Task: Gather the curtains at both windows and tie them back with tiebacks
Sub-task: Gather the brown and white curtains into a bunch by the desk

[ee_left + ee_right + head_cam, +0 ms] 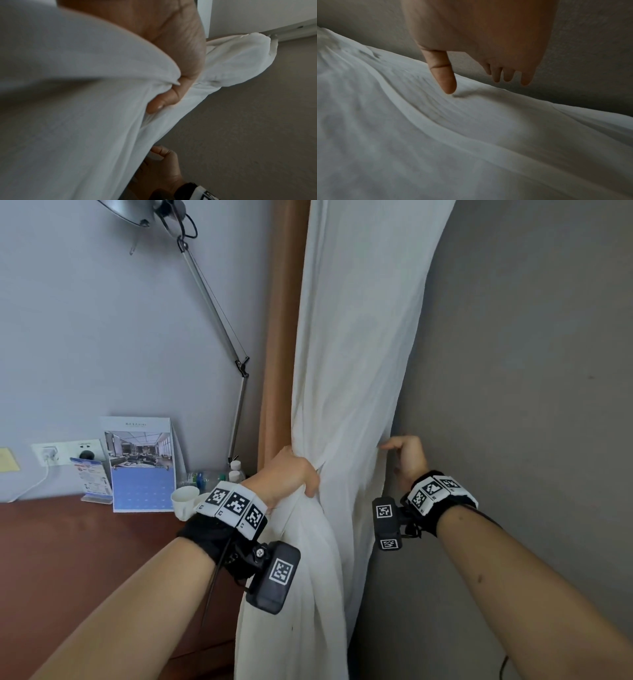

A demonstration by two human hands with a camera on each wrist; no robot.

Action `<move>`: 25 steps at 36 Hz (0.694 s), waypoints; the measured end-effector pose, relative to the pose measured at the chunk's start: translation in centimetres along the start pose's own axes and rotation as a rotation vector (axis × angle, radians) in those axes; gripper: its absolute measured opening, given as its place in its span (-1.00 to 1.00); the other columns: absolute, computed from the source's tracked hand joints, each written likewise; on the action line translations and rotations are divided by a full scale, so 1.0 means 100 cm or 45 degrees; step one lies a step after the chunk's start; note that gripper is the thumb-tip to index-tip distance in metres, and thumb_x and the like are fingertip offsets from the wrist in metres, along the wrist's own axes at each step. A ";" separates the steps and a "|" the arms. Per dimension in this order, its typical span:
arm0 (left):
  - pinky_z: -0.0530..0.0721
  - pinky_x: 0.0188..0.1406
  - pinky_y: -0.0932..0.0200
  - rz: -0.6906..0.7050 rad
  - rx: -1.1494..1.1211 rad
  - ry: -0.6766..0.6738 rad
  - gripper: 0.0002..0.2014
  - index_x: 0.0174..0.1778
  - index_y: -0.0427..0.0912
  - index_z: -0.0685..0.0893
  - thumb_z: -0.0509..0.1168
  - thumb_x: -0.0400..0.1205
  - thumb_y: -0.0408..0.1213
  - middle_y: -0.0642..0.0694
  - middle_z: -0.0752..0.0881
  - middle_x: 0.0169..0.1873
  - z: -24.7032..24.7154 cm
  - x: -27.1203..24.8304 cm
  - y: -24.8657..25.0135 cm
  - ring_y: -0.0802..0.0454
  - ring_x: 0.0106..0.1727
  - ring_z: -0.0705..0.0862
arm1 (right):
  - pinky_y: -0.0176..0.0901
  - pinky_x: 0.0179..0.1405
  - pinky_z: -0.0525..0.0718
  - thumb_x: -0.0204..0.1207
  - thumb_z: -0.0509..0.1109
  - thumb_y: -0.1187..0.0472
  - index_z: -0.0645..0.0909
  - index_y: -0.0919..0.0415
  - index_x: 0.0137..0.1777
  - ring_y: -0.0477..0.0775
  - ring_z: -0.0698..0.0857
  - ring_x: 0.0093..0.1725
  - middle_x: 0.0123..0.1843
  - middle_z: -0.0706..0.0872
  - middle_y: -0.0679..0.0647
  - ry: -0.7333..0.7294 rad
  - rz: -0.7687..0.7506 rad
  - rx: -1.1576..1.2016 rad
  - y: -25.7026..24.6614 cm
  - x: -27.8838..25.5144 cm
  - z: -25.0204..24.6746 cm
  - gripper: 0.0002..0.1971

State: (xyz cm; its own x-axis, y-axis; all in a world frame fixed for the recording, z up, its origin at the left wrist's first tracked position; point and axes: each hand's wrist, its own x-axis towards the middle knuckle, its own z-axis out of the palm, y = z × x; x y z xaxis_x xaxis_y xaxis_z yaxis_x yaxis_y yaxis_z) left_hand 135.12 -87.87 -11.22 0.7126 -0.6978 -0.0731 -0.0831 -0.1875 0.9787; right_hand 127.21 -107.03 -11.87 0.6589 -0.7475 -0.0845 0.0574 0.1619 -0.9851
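White, lightweight fabric curtain hangs in the corner between a tan curtain panel on its left and a grey-brown textured wall on its right. It is drawn into a narrow bundle at mid-height and spreads wider above and below that point.

Left hand grips the bundle from the left side; fingers wrap around the gathered folds, and the thumb presses into the cloth in the left wrist view. Right hand is at the curtain's right edge, against the wall. In the right wrist view its thumb points straight down with the tip at the fabric surface, and the other fingers extend loosely beside the wall, holding nothing; whether the thumb tip actually touches cannot be told. No tieback can be made out in any view.

Both wrists carry black bands with white coded marker tiles and a small black camera unit.

Left of the curtain stands a reddish-brown wooden desk. On it are a blue desk calendar with an interior photograph, a small white cup, a leaflet stand and several small bottles. A silver articulated desk lamp rises from the desk's rear corner. A white wall socket with a plugged charger sits on the pale wall.
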 end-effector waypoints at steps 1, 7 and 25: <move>0.66 0.06 -0.05 0.004 -0.008 -0.014 -0.40 -0.03 -0.44 0.65 0.23 -0.06 -0.57 -0.24 0.67 -0.11 -0.002 -0.001 0.000 -0.22 -0.05 0.66 | -0.04 0.14 0.36 0.41 0.25 0.36 0.58 0.18 -0.14 0.07 0.54 0.34 -0.04 0.58 -0.06 0.012 0.004 0.007 0.001 0.001 0.000 -0.87; 0.66 0.16 -0.19 -0.013 -0.001 0.028 -0.26 0.09 -0.56 0.66 0.27 -0.11 -0.53 -0.32 0.71 -0.01 -0.012 -0.003 -0.003 -0.32 0.03 0.69 | 0.15 0.38 0.52 -0.23 0.57 0.05 0.78 0.23 0.09 0.32 0.70 0.21 0.26 0.76 0.19 -0.005 0.097 0.072 0.021 0.028 -0.002 -0.26; 0.51 -0.12 0.07 0.075 -0.041 0.191 -0.62 -0.25 -0.28 0.60 0.28 -0.01 -0.48 -0.18 0.54 -0.26 -0.002 0.003 -0.007 -0.10 -0.19 0.56 | -0.26 -0.37 0.45 0.50 0.30 0.37 0.49 0.04 -0.53 -0.14 0.46 -0.50 -0.58 0.52 -0.22 0.083 -0.419 0.425 -0.019 -0.029 0.042 -0.62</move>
State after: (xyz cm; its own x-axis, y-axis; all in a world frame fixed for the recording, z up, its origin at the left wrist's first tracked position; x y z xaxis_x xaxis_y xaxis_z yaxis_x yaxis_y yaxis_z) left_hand 135.50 -87.79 -11.86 0.8031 -0.5958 0.0119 -0.1075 -0.1251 0.9863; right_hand 128.30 -102.43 -9.15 0.5171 -0.8311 0.2043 0.5003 0.0998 -0.8601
